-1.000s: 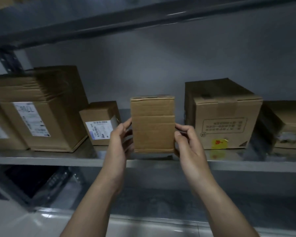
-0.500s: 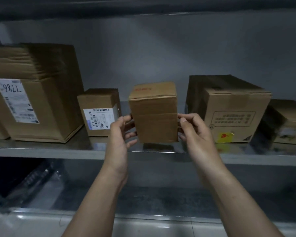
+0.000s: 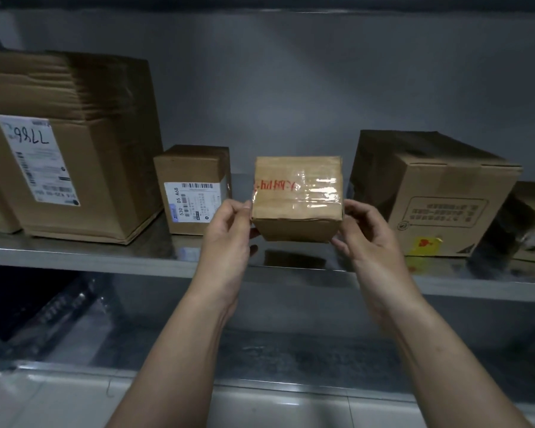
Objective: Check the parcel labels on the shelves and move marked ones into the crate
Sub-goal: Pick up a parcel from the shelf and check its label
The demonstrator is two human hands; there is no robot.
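Observation:
A small cardboard parcel is held between both my hands just above the metal shelf. Its taped face is tipped toward me and shows red writing under clear tape. My left hand grips its left side. My right hand grips its right side. A small parcel with a white barcode label stands to the left. To the right sits a larger box with a yellow sticker carrying a red mark on its front. No crate is in view.
A big box with a white label stands at the far left. Another parcel lies at the far right edge. A lower shelf runs below, with a dark object at its left. The grey wall is behind.
Both hands have tipped the small parcel's top toward me, so the taped face with red writing now shows instead of the plain front. The view has shifted closer.

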